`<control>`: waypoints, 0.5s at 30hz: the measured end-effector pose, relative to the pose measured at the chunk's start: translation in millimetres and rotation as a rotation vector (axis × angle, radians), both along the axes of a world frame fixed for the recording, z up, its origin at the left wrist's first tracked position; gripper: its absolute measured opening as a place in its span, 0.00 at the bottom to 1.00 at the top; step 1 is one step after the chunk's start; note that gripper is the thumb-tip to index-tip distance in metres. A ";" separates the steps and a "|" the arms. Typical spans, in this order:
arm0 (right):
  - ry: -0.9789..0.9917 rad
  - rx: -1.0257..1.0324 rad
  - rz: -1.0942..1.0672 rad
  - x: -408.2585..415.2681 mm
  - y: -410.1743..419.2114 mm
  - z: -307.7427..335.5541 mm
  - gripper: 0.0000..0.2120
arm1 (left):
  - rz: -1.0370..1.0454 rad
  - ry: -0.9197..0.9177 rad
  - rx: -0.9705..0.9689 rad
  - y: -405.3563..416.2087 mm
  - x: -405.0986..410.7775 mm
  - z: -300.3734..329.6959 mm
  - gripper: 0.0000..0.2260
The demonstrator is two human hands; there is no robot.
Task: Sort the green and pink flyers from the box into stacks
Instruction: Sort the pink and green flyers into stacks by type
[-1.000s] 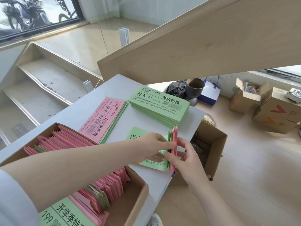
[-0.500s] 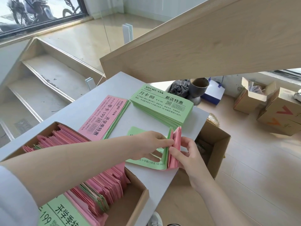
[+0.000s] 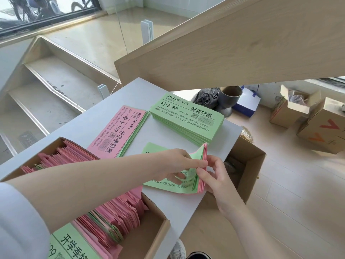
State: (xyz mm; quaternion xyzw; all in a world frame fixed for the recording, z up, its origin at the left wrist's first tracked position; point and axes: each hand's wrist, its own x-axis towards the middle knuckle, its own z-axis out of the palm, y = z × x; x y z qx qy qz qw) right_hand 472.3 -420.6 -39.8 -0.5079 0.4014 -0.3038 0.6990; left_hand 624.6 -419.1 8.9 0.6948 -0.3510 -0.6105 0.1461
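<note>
Cardboard box [image 3: 156, 219] at left, on the grey table [image 3: 115, 98], holds many unsorted flyers, mostly pink with some green; sorting appears well short of finished. Pink-topped stack [image 3: 119, 129] reads "AVOCADO·GYM", "季卡 199", "开学季特惠"; green edges show beneath it. Left hand [image 3: 173, 163] and right hand [image 3: 214, 176] both pinch a mixed bundle [image 3: 199, 165] standing on edge near the table's front corner, fingers curled about its sheets, apparently parting green from pink; green sheets lie flat beneath. Green stack [image 3: 186, 118], thickest, reads "月卡 88", "新店特惠", with a QR code.
</note>
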 end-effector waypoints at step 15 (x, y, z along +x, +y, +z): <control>0.108 -0.404 0.328 11.5 -37.2 31.3 0.26 | -0.139 -0.375 -0.344 18.5 56.1 89.0 0.11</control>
